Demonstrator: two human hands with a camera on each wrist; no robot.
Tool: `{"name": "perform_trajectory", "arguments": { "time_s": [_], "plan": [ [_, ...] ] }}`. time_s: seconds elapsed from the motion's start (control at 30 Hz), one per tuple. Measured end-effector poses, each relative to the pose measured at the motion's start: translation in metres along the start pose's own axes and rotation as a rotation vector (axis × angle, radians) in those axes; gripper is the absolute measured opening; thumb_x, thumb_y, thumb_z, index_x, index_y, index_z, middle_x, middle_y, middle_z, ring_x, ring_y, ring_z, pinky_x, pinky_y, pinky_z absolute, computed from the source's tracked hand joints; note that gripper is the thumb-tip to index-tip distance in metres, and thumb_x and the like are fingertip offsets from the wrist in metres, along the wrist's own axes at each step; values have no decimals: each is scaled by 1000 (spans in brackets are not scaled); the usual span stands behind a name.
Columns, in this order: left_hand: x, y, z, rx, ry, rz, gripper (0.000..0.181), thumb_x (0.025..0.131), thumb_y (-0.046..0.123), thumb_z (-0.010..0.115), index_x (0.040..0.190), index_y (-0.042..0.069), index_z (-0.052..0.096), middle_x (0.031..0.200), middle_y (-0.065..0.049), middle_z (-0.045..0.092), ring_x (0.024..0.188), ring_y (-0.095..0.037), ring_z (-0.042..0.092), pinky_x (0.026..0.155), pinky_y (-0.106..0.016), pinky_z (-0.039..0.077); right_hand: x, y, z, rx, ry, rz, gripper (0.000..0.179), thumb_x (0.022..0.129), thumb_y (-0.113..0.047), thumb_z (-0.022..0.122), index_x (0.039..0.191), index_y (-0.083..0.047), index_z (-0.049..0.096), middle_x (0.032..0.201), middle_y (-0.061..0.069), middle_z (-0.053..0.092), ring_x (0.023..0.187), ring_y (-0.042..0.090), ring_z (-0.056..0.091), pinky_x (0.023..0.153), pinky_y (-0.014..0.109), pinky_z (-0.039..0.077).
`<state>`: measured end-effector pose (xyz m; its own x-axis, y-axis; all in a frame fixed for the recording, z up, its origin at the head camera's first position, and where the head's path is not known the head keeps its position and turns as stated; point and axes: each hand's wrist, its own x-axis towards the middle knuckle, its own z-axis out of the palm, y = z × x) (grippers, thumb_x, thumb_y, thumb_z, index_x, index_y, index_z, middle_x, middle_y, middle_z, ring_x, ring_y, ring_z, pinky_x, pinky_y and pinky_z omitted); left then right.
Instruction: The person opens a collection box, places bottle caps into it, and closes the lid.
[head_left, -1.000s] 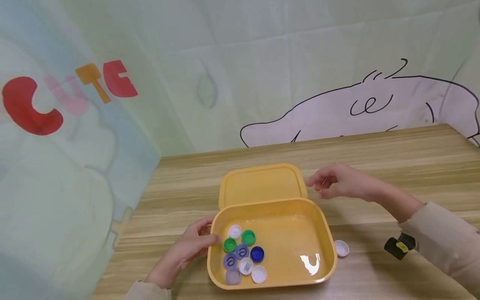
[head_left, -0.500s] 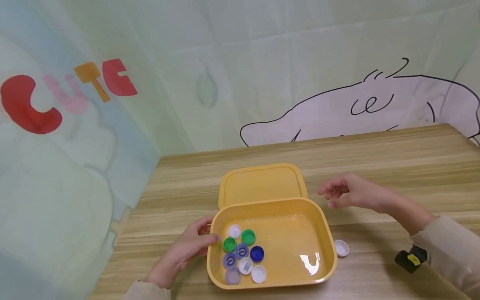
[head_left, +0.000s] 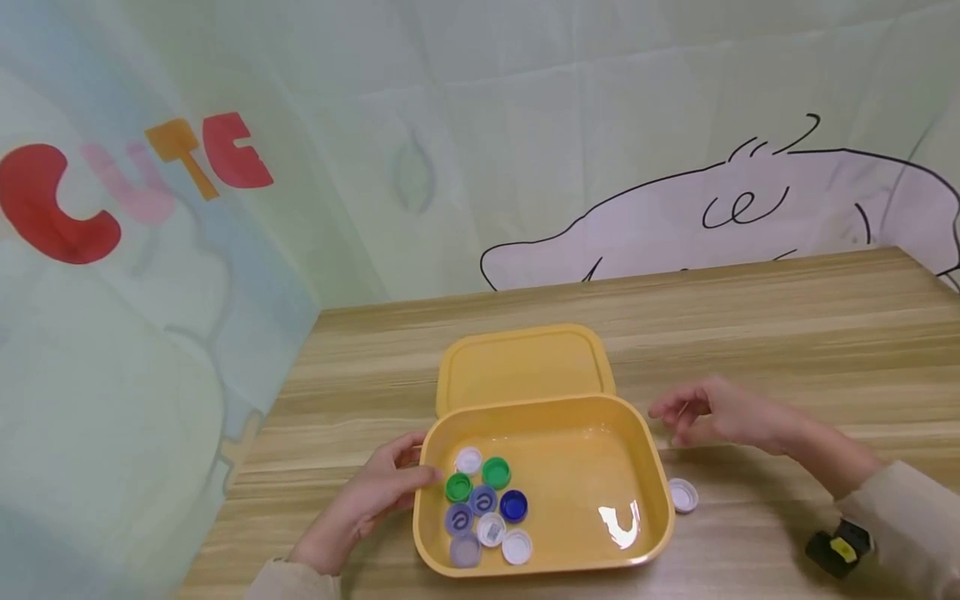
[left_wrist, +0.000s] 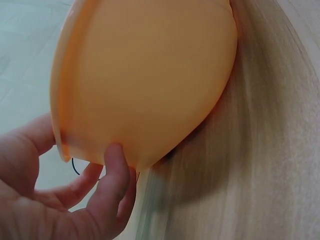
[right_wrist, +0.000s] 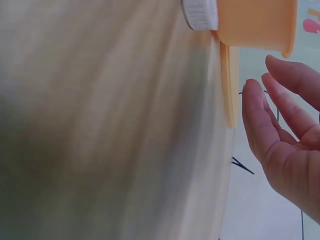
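Note:
A yellow plastic box point(head_left: 573, 479) stands without its lid on the wooden table. Several bottle caps lie in its left half, among them a dark blue cap point(head_left: 513, 506) and a green cap point(head_left: 497, 472). My left hand point(head_left: 375, 497) holds the box's left side, thumb at the rim and fingertips against the outer wall point(left_wrist: 150, 75). Beyond the box's right wall hovers my right hand point(head_left: 720, 414), fingers loosely bent around nothing. A white cap point(head_left: 682, 495) lies on the table, close to that wall; the right wrist view shows the white cap's ridged side point(right_wrist: 200, 12).
The yellow lid point(head_left: 525, 367) lies flat behind the box, partly covered by its back edge. A printed cloth point(head_left: 525, 150) rises along the table's back and left edges. A black device point(head_left: 838, 548) is worn at my right wrist.
My right hand has drawn back from beside the lid, moving right and toward me, closer to the loose white cap. The left hand and the box have hardly moved.

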<state>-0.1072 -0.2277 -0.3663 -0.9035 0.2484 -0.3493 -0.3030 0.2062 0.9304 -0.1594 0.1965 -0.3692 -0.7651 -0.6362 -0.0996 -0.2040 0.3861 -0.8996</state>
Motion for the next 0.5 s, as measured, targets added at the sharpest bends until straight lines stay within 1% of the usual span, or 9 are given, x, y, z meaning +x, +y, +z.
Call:
{"name": "perform_trajectory", "arguments": {
  "time_s": [0.33, 0.5],
  "plan": [
    [1, -2, 0, 5, 6, 3, 66, 78, 6, 62, 136, -9, 34, 117, -20, 52, 87, -20, 62, 73, -36, 57, -7, 10, 5, 57, -34, -23, 41, 78, -5, 70, 112, 13, 57, 96, 18, 63, 79, 14, 60, 73, 23, 53],
    [1, -1, 0, 6, 13, 0, 66, 78, 6, 61, 136, -8, 34, 116, -20, 51, 86, -20, 62, 72, -35, 57, -10, 15, 7, 76, -44, -6, 41, 78, -4, 70, 113, 13, 57, 95, 17, 62, 78, 14, 61, 74, 22, 52]
  ]
}}
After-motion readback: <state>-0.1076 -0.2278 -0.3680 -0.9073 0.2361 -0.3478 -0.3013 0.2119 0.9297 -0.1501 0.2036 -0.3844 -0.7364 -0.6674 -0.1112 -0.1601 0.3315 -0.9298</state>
